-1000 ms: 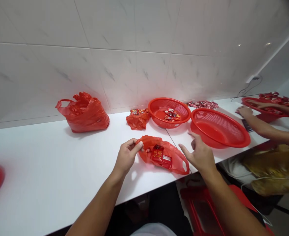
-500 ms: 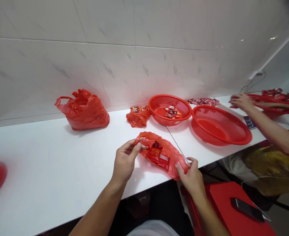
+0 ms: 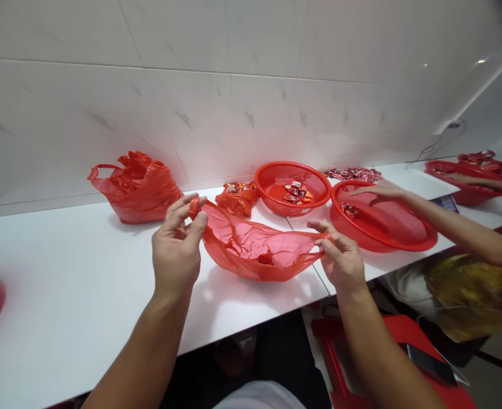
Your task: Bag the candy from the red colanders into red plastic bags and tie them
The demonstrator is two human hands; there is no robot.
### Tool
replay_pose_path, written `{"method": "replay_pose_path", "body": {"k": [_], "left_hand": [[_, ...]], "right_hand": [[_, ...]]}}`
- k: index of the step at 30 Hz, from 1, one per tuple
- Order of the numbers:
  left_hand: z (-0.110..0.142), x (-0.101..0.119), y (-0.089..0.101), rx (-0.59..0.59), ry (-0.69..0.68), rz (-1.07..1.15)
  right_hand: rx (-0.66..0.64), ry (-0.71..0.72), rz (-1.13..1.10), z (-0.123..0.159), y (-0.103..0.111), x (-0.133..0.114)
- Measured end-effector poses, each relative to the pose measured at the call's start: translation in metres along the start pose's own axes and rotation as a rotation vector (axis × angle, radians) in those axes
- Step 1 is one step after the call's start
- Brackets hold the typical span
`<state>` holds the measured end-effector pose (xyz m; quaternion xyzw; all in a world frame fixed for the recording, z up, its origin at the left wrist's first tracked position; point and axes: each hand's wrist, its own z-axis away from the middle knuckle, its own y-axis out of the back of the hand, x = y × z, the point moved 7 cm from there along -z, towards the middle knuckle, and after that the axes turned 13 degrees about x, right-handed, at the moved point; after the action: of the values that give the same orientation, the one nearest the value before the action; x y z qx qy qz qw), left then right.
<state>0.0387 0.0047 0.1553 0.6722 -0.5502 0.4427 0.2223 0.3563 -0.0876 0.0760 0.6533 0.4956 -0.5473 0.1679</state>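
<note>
A small red plastic bag (image 3: 254,247) hangs stretched between my two hands, lifted a little above the white counter (image 3: 84,295). My left hand (image 3: 176,250) pinches its left handle, and my right hand (image 3: 342,258) pinches its right handle. The bag's mouth is pulled wide, and a few dark red sweet packets sit at its bottom. Behind it lie another small red bag of sweets (image 3: 237,199) and a red mesh basket (image 3: 292,188) with several wrapped sweets in it.
A second, larger red basket (image 3: 382,218) stands to the right, with another person's hand (image 3: 378,190) over its rim. A fuller tied red bag (image 3: 135,187) sits at the back left. A red stool (image 3: 404,363) with a phone on it stands below the counter.
My hands have moved apart and upward, lifting the bag off the counter and stretching its mouth wide. The other person's hand has moved from the far basket to the larger near basket.
</note>
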Motion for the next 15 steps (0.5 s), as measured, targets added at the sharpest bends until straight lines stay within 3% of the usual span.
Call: {"method": "replay_pose_path", "body": {"k": [4, 8, 12, 15], "left_hand": [[-0.012, 0.011, -0.008, -0.041, -0.041, 0.078], [-0.009, 0.017, -0.015, -0.15, -0.005, 0.129], [0.012, 0.044, -0.044, -0.533, -0.101, -0.035], [0.019, 0.066, -0.058, -0.683, -0.298, -0.246]], "right_hand": [[-0.098, 0.057, -0.141, -0.014, -0.043, -0.018], [-0.216, 0.009, -0.085, -0.016, -0.086, -0.022], [-0.626, -0.099, 0.146, 0.001, -0.145, -0.015], [-0.791, 0.0, 0.301, 0.011, -0.174, -0.014]]}}
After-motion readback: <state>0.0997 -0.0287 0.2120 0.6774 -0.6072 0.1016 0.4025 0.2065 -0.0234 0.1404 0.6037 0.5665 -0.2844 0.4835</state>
